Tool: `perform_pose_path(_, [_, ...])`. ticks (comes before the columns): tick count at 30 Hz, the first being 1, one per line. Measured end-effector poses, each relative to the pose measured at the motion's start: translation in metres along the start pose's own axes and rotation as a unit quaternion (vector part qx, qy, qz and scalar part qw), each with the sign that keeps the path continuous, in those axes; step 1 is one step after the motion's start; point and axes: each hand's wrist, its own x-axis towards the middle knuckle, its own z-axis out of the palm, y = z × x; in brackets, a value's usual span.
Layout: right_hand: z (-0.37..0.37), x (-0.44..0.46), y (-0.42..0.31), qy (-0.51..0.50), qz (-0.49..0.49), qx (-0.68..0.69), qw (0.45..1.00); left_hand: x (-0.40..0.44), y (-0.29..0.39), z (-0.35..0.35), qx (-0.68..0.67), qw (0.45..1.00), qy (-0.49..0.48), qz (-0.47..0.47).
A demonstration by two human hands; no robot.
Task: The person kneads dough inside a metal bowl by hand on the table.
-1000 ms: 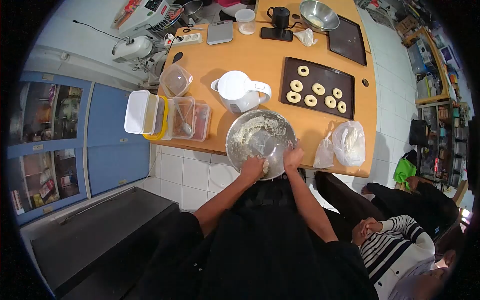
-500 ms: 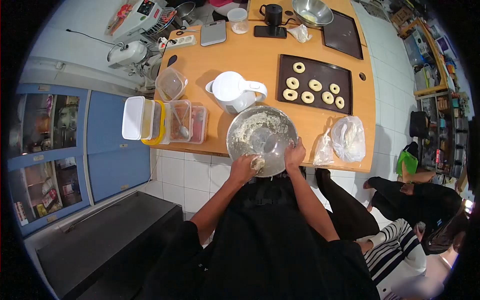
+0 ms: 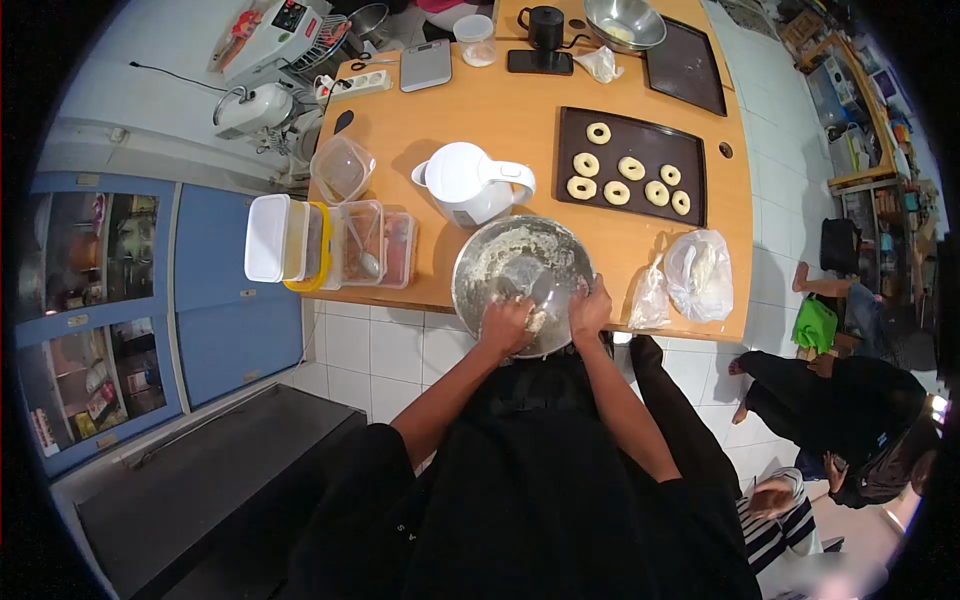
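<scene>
A metal mixing bowl [image 3: 470, 285], its inner wall smeared with floury dough, is tilted at the table's front edge against my body. Down inside it, my left hand [image 3: 507, 325] has its fingers curled into a lump of sticky dough [image 3: 537, 320]; the fingertips are partly hidden. My right hand [image 3: 590, 308] grips the bowl's right rim, thumb on the inner side. Just behind the bowl stands a white electric kettle [image 3: 462, 185]. Right of it, a dark baking tray [image 3: 640, 135] carries several ring-shaped dough pieces [image 3: 630, 168].
Plastic food containers [image 3: 360, 245] sit at the left edge, a bagged white tub [image 3: 700, 275] at the right. Farther back are a scale [image 3: 426, 66], a black gooseneck kettle [image 3: 546, 30], a second metal bowl [image 3: 625, 22] and another tray [image 3: 686, 68]. People sit at the lower right.
My left hand has moved right and deeper into the bowl, from the near left rim towards the middle. My right hand stays on the rim. People at the right have shifted.
</scene>
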Motion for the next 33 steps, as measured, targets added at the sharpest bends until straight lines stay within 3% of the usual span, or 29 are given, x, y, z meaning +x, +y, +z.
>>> perform_pose_path(1, [0.001, 0.001, 0.002, -0.001, -0.01, 0.007, 1.0, 0.008, 0.002, 0.005, 0.01, 0.999, -0.023, 0.021])
perform_pose_path(4, [0.003, 0.0, 0.007, -0.025, -0.002, -0.014, 1.0, 0.019, 0.015, 0.015, 0.03, 0.997, -0.06, -0.039])
perform_pose_path(10, [0.003, 0.004, 0.008, -0.065, 0.028, -0.018, 0.997, 0.039, 0.018, 0.036, 0.111, 0.992, 0.028, -0.046])
perform_pose_path(13, [0.0, -0.002, 0.006, -0.017, -0.017, -0.012, 1.0, 0.059, 0.018, 0.036, 0.116, 0.985, 0.067, -0.11])
perform_pose_path(17, [0.004, 0.002, 0.011, -0.028, -0.02, 0.024, 0.999, 0.086, 0.013, 0.021, 0.033, 0.978, -0.015, -0.205])
perform_pose_path(20, [-0.002, 0.002, 0.0, -0.031, -0.013, 0.036, 0.999, 0.094, 0.0, 0.044, 0.083, 0.967, 0.101, -0.219])
perform_pose_path(24, [-0.002, 0.001, -0.003, -0.02, -0.006, 0.028, 0.999, 0.097, -0.005, 0.049, 0.024, 0.961, 0.137, -0.237])
perform_pose_path(27, [0.004, -0.001, 0.001, -0.005, -0.025, 0.039, 0.999, 0.085, 0.015, 0.023, 0.015, 0.967, 0.006, -0.255])
perform_pose_path(30, [0.008, -0.001, 0.005, 0.001, -0.006, 0.038, 0.999, 0.063, 0.009, 0.041, 0.071, 0.982, -0.009, -0.175])
perform_pose_path(31, [0.011, 0.0, 0.004, 0.003, 0.008, 0.04, 0.999, 0.061, 0.006, 0.041, 0.054, 0.978, -0.09, -0.181])
perform_pose_path(33, [0.011, -0.001, 0.006, 0.002, 0.005, 0.029, 1.0, 0.048, 0.014, 0.039, 0.048, 0.981, -0.112, -0.148])
